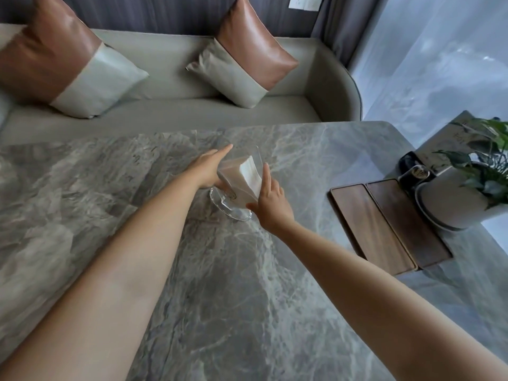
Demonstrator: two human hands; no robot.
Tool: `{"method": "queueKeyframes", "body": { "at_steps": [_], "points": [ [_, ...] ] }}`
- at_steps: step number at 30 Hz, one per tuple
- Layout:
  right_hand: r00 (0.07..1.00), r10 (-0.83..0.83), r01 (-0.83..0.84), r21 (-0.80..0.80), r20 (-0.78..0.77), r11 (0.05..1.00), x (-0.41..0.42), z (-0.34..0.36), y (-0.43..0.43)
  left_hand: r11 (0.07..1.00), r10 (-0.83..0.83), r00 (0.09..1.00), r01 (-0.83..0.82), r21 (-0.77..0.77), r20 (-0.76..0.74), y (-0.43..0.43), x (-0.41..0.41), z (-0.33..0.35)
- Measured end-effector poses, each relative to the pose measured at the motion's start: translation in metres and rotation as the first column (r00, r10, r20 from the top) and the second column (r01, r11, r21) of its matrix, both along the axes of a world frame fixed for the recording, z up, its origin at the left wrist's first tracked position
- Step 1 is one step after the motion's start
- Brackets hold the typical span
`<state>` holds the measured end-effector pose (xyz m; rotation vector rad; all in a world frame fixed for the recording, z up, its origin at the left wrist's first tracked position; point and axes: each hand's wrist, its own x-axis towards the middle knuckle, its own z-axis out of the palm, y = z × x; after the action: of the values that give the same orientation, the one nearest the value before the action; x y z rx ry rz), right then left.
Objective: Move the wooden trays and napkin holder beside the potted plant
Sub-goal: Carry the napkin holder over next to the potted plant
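Note:
A clear glass napkin holder filled with white napkins stands near the middle of the grey marble table. My left hand presses flat against its left side. My right hand grips its right side, thumb at the base. Two wooden trays lie side by side at the right: a lighter one and a darker one. The darker tray touches the white pot of the potted plant.
A dark round object sits behind the trays next to the pot. A grey sofa with two brown-and-grey cushions runs along the table's far edge. The table's right edge is close behind the pot.

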<state>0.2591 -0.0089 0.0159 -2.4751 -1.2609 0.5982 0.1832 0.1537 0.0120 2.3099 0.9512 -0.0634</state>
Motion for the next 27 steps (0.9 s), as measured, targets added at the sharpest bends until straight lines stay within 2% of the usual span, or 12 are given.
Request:
{"method": "queueKeyframes", "body": {
  "at_steps": [4, 8, 15, 21, 27],
  "points": [
    [0.999, -0.027, 0.028, 0.054, -0.026, 0.998, -0.001, 0.000, -0.005, 0.997, 0.024, 0.999, -0.022, 0.072, -0.029, -0.006, -0.003, 0.009],
    [1.000, -0.009, 0.011, 0.072, -0.028, 0.997, 0.000, 0.004, -0.020, 0.998, 0.025, 0.998, -0.022, 0.066, -0.055, -0.022, -0.008, 0.018],
    [0.999, -0.003, 0.007, 0.134, -0.033, 0.991, 0.025, 0.029, -0.064, 0.997, 0.005, 1.000, -0.004, 0.077, -0.015, -0.065, 0.004, 0.052],
    [0.998, -0.058, 0.062, 0.194, -0.025, 0.979, 0.072, 0.059, -0.125, 0.993, -0.073, 0.997, 0.075, 0.090, -0.023, -0.117, 0.054, 0.091],
    [0.983, -0.181, 0.176, 0.262, -0.003, 0.949, 0.135, 0.082, -0.198, 0.974, -0.185, 0.983, 0.182, 0.136, 0.011, -0.185, 0.129, 0.124]
  ]
}}
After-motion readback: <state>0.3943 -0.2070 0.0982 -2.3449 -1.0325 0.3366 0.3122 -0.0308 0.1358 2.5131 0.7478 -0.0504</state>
